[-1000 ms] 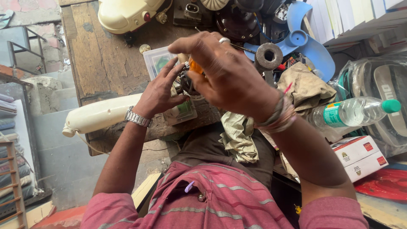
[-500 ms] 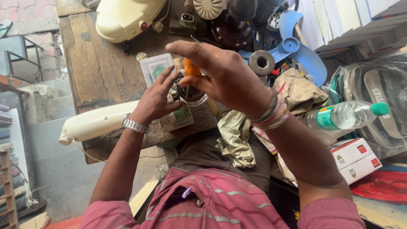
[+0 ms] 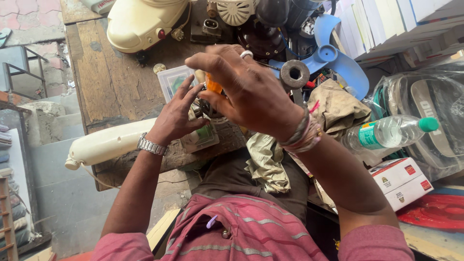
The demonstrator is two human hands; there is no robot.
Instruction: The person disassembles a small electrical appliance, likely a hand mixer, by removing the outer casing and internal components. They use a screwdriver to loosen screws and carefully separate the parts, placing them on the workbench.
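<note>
Cluttered wooden counter [image 3: 101, 82], with your hands busy on a small metal part.
Your left hand [image 3: 176, 116] steadies the small metal part [image 3: 205, 107] above the counter; your right hand [image 3: 246, 89] pinches an orange-handled tool [image 3: 212, 86] against it, probably a screwdriver. Work looks mid-way, part unfinished.

Rough worn wood bench [image 3: 104, 82]; glossy cream plastic housing [image 3: 142, 24]; crumpled cloth [image 3: 338, 108].

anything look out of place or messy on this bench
Yes. A plastic water bottle lies tipped on its side at the right, resting on crumpled cloth. A loose blue fan blade sits off any fan among scattered parts. Both hands work above, undisturbed.
</note>
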